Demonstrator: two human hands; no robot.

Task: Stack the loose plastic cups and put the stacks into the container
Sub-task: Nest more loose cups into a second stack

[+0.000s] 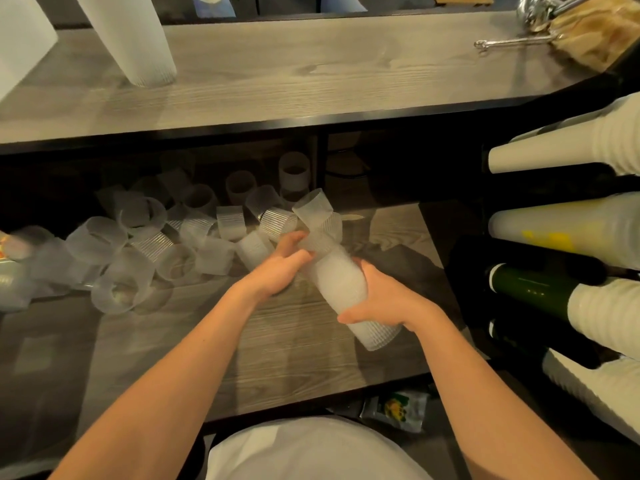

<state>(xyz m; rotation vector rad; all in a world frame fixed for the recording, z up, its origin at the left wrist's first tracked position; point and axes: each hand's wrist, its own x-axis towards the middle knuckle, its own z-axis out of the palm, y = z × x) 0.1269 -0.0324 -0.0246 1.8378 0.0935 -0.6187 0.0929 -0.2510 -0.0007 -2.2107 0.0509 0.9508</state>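
Head view, landmark: the tall frosted translucent ribbed plastic cup stack (341, 289), held tilted above the grey wood-grain lower shelf (294, 348).
Right hand (381, 299): fingers wrapped around the stack's lower half, gripping it firmly.
Left hand (282, 265): fingers closed on a single frosted ribbed plastic cup (313, 211) at the stack's upper end; how deep it sits is blurred, so I judge it only partly nested.
Loose cups: a heap of clear ribbed plastic cups (138, 244) lies on the shelf to the left of the stack, many on their sides.
Finished stack: 1 tall white ribbed cup stack (138, 39) stands on the upper grey counter (311, 71), well behind and left of the held stack.
Container: I cannot tell which thing it is.
Doing it well: line the cup's axis up with the stack, press straight, keep the right grip steady and avoid crushing the thin walls.
Writing: none readable; the small green printed packet (394, 408), below the stack near the floor, is too blurred.
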